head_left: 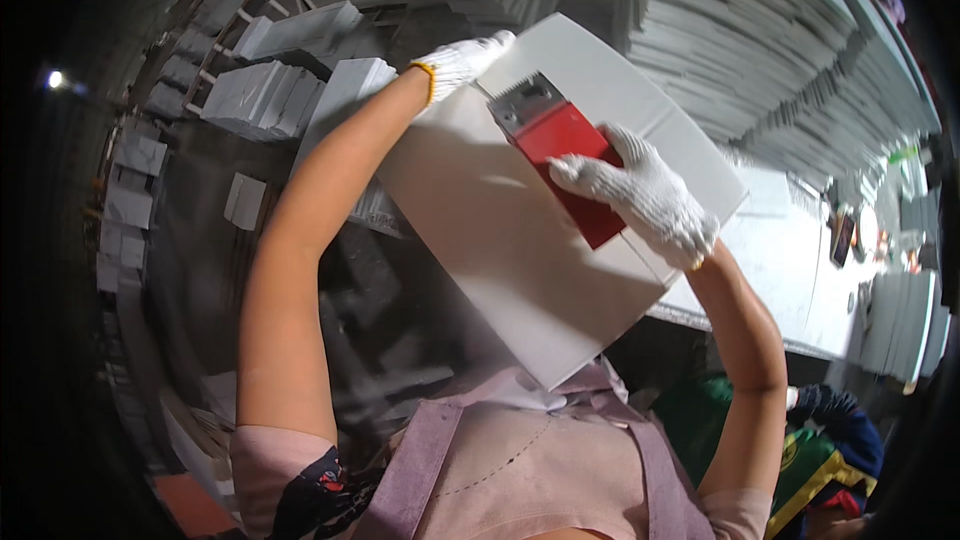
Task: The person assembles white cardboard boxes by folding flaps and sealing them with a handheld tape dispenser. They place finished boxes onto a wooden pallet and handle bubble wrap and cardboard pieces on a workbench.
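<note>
A large white box lies tilted in front of me, its near corner close to my apron and its far end pointing up and away. My left hand, in a white knit glove with a yellow cuff, grips the box's far left edge. In my right hand, gloved the same way, is a red tape dispenser, with thumb and fingers wrapped around its body. The dispenser's toothed metal end rests on or just over the box's top face near the left hand. A thin seam runs along that face, partly hidden beneath the dispenser.
Tall stacks of pale flat sheets rise at the far right. More stacked white blocks stand at the far left. A white worktable extends right of the box, with small items at its far end. Another person in green and navy is at lower right.
</note>
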{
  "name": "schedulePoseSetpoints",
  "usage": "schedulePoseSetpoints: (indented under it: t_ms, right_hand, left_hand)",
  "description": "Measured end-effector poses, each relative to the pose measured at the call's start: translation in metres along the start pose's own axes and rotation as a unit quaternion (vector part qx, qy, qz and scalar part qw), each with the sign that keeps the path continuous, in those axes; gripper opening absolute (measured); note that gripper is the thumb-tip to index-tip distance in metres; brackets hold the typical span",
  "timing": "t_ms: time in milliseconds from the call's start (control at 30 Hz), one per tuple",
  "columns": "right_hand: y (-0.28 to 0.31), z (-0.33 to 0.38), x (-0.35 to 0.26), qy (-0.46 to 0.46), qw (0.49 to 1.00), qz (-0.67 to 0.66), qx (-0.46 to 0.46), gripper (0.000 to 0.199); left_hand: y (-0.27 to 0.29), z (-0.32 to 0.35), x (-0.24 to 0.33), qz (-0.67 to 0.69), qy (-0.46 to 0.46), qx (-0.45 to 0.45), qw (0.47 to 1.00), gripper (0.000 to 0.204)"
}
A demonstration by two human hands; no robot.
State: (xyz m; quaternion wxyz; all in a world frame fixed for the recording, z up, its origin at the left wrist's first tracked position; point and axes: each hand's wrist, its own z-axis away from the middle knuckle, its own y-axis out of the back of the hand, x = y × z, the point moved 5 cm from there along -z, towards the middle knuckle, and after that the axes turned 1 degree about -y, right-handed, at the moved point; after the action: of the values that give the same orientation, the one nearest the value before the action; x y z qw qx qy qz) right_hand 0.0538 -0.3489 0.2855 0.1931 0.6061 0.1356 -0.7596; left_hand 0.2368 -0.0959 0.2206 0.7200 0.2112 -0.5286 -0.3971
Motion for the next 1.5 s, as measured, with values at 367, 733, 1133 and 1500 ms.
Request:
schedulePoseSetpoints:
  t_ms: [367,733,1133,1500]
  right_hand:
    - [-0.024,0.016,-0.003,-0.052,0.989,0.141,0.003,0.079]
    - [-0.015,0.030,-0.017,-0.107,0.990,0.092,-0.025,0.060]
    - [0.042,0.154,-0.002,-0.221,0.950,0.216,0.036,0.064]
    - [0.065,0.225,0.070,-0.265,0.940,0.212,0.043,0.076]
  left_hand:
    - [-0.007,0.032,0.014,-0.044,-0.042,0.000,0.998,0.089]
    - [-0.012,0.036,0.018,-0.093,-0.010,0.046,0.995,0.093]
    - [-0.011,0.032,0.022,-0.157,0.020,0.090,0.983,0.090]
    - [-0.011,0.013,0.012,-0.161,-0.002,0.104,0.981,0.103]
